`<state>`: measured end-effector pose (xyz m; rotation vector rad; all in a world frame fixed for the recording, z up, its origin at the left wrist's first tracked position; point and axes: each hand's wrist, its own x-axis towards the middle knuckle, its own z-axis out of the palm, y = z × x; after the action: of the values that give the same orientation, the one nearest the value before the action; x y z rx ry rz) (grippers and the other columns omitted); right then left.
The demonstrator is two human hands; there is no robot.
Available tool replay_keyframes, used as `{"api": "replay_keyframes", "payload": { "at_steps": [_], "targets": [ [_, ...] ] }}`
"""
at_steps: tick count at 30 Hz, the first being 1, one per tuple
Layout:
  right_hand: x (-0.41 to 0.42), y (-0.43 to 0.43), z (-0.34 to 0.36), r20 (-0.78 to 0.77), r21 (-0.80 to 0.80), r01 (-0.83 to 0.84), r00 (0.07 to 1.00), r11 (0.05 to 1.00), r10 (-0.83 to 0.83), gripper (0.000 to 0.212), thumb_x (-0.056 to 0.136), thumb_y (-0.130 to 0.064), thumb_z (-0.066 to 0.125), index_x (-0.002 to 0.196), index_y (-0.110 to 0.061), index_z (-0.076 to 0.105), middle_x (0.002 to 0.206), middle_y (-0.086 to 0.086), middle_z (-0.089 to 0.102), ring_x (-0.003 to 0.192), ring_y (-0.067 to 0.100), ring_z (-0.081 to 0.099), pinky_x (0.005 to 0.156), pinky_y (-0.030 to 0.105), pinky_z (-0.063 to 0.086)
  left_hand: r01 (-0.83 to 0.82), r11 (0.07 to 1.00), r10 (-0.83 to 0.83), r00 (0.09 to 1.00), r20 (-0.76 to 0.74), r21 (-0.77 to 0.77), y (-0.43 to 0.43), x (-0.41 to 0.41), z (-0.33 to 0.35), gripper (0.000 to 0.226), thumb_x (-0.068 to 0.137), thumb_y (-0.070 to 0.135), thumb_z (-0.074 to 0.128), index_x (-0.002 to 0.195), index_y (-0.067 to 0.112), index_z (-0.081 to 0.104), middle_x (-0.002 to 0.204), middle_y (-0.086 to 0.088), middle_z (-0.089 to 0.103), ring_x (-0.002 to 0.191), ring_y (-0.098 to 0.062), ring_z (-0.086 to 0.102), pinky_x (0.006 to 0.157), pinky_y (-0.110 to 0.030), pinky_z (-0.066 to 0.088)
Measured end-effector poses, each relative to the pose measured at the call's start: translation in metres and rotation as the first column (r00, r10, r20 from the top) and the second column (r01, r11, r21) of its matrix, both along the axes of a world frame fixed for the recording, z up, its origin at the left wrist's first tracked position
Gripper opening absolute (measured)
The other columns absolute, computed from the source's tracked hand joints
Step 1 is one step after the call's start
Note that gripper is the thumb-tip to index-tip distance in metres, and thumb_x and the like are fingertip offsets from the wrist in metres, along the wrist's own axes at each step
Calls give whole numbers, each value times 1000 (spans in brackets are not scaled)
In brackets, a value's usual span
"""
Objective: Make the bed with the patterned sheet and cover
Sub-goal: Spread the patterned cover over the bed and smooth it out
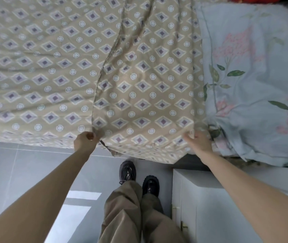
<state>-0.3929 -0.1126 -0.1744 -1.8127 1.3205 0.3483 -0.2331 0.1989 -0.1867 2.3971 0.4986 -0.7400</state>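
Cover (pixel 143 85) soft, light, limp. Left hand (pixel 86 141) and right hand (pixel 196 140) each pinch hem, right one beside pillow (pixel 253 67). Judged best gripped at corners.

khaki trousers (pixel 122 216), black chunky shoes (pixel 151 185)

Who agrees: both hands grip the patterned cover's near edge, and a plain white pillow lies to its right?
Not quite: the head view shows the pillow is pale blue with pink flowers, not plain white. The left hand and right hand do grip the near edge of the patterned cover, pillow to its right.
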Motion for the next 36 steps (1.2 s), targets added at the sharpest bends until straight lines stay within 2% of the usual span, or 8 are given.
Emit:
{"api": "replay_keyframes", "payload": {
  "at_steps": [5,11,14,16,24,27,32,36],
  "targets": [
    [-7,6,-7,-37,-149,-49,998,988,44,12,86,-15,61,80,-5,61,83,13,61,88,30,59,69,28,37,-2,997,0,1000,22,77,3,-8,-1,28,90,24,60,105,0,66,104,-21,66,106,-36,57,88,-38,44],
    [-15,6,3,25,-124,-57,998,991,60,11,88,-11,55,90,-5,64,85,8,60,84,23,52,70,26,34,-115,993,114,993,30,10,-2,-7,4,26,90,17,52,110,0,54,112,-21,60,106,-37,56,87,-38,47],
    [-15,9,1,29,-106,-7,1000,994,10,16,88,-12,53,95,-4,65,86,7,60,85,24,53,64,27,34,-118,993,118,993,-1,-15,-9,-9,2,51,83,36,66,112,-1,46,110,-18,59,101,-36,58,77,-37,47],
    [-14,12,-1,36,-107,14,999,994,-10,17,89,-11,50,97,-3,63,87,8,59,87,26,53,65,27,33,-74,996,73,997,30,43,-14,-10,-1,59,82,35,68,118,-5,43,115,-22,55,108,-38,54,81,-39,44],
    [-7,37,-12,103,-125,217,973,968,-205,27,94,-14,51,118,0,47,111,15,57,105,31,54,84,36,42,-208,974,192,967,165,85,-27,-19,-14,28,92,16,55,113,-3,52,117,-23,57,108,-39,55,86,-39,42],
    [-7,40,-12,110,-143,246,967,959,-231,23,96,-12,48,115,0,46,106,16,55,106,36,55,85,40,42,-301,950,286,944,163,82,-25,-17,-12,25,94,10,50,115,0,59,115,-22,62,108,-37,57,90,-38,44],
    [-13,42,-5,172,-224,257,960,940,-221,19,100,-10,35,114,1,43,109,23,58,101,35,55,75,33,35,-385,913,400,908,122,-132,-11,-19,-5,30,98,8,41,118,5,62,113,-19,63,102,-34,58,88,-34,45],
    [-19,51,-9,292,-280,260,940,924,-176,13,102,-11,29,108,-8,40,99,14,58,94,32,58,76,36,44,-311,923,343,931,122,-226,-4,-15,-4,33,100,8,33,123,5,57,118,-15,60,102,-28,55,85,-31,44]
  ]
}}
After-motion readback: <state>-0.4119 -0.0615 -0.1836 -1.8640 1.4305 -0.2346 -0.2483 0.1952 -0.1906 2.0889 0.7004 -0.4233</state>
